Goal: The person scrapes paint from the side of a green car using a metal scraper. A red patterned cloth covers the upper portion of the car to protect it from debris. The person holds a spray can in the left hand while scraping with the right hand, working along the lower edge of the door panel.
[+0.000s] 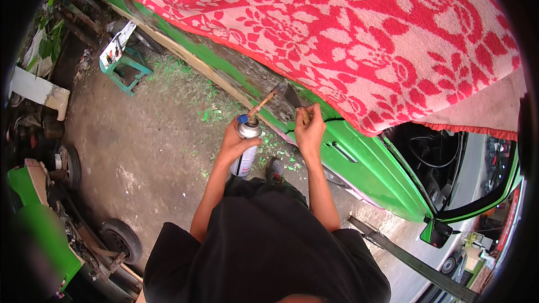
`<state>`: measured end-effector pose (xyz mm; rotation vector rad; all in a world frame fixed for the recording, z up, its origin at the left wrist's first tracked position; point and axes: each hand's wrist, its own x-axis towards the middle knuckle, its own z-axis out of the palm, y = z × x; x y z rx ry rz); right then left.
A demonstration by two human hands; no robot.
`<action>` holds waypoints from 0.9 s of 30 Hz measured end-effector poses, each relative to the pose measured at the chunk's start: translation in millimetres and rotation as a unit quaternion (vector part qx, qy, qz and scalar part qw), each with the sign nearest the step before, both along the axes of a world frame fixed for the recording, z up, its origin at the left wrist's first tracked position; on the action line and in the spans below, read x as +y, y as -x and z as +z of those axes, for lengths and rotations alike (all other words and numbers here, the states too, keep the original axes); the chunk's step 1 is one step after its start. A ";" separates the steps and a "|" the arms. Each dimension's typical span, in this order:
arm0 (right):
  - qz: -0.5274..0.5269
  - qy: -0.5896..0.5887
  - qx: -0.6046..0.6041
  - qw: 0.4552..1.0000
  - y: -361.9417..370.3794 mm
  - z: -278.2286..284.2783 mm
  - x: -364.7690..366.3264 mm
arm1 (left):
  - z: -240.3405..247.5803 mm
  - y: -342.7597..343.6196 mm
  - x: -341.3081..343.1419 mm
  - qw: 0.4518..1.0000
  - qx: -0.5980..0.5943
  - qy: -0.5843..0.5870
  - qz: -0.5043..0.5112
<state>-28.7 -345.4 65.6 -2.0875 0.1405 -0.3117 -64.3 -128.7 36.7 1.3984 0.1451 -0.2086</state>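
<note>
My left hand [232, 145] is wrapped round a gas torch [245, 154], a white and silver can with a blue knob and a copper-coloured nozzle. The nozzle points up and right at the side of a green vehicle [359, 160]. Pinched in my right hand [310, 130] is the wooden handle of a scraper [292, 96], its flat metal blade close to the panel just right of the nozzle tip. Whether the blade touches the panel I cannot tell. Around both tools the panel shows brown, stripped patches beside remaining green paint. No flame can be made out.
A red and pink floral blanket [348, 39] drapes over the vehicle. Green paint flakes [205, 115] litter the concrete floor. A teal stool [124, 70] with things on it stands far left. Loose wheels [120, 239] lie at left. The vehicle's open window and mirror [436, 233] are at right.
</note>
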 end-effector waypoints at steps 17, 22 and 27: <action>-0.003 -0.021 -0.015 1.000 -4.3 11.8 20.5 | 1.1 11.2 22.0 0.997 -0.036 -0.070 0.020; -0.072 -0.025 0.051 0.996 -3.5 7.5 20.3 | -7.1 7.9 23.4 0.994 -0.028 -0.108 -0.007; 0.054 -0.035 -0.034 0.997 -9.1 8.9 29.2 | -4.0 9.9 19.3 0.994 -0.009 -0.108 -0.002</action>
